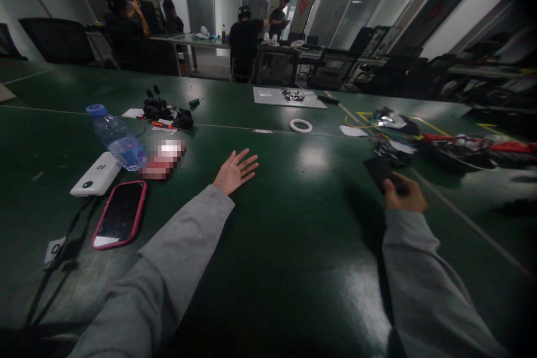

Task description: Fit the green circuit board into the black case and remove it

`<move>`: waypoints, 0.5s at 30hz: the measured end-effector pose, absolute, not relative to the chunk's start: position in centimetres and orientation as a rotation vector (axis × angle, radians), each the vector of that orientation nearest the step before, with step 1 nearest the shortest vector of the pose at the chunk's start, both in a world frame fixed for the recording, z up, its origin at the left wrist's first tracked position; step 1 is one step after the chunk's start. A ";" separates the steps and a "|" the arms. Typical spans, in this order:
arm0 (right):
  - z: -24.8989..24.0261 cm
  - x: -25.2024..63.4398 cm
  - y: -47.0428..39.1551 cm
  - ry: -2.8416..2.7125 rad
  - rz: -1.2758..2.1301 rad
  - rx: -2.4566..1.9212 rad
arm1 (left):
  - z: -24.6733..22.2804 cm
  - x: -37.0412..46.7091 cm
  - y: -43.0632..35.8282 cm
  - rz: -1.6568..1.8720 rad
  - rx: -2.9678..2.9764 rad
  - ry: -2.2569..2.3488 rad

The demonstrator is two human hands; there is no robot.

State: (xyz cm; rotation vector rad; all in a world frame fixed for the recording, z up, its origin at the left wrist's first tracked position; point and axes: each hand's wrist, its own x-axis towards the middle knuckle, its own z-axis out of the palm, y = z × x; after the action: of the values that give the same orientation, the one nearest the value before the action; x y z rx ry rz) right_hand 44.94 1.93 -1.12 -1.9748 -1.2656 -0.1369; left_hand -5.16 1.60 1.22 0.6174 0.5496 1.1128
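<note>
From my remote station I take clock readings off the left hand (237, 172). That hand is released, palm turned up, fingers spread; I cannot tell whether it touches the table (293, 246). The right hand (405, 194), at 3 o'clock, grasps a flat black object (376, 171); blur prevents closer identification. The object points towards 12, with wires (392, 152) just beyond. I further note a white ring (302, 131) at 2, a power bank (100, 172) at 9, beside the bottle (119, 137), and a phone (120, 213) between 8 and 9.
</note>
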 end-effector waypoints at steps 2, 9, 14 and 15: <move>-1.1 40.0 2.7 -1.131 0.175 -1.743 | 1.2 -5.2 1.6 1.114 0.620 0.551; -0.2 20.1 1.8 -0.631 1.460 -0.963 | 0.5 -4.4 1.6 1.058 0.737 0.567; 0.7 13.2 0.3 -0.339 1.800 -0.830 | -0.5 -3.7 1.9 1.195 0.762 0.657; 0.8 12.8 0.2 -0.296 1.825 -0.816 | -0.6 -3.6 2.1 1.222 0.763 0.669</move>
State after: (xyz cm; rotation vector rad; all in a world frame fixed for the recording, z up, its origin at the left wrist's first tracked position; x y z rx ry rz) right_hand 12.78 0.20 0.83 -0.8161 -0.2962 1.8247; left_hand -3.62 2.06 -0.62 0.7632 0.6689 1.2218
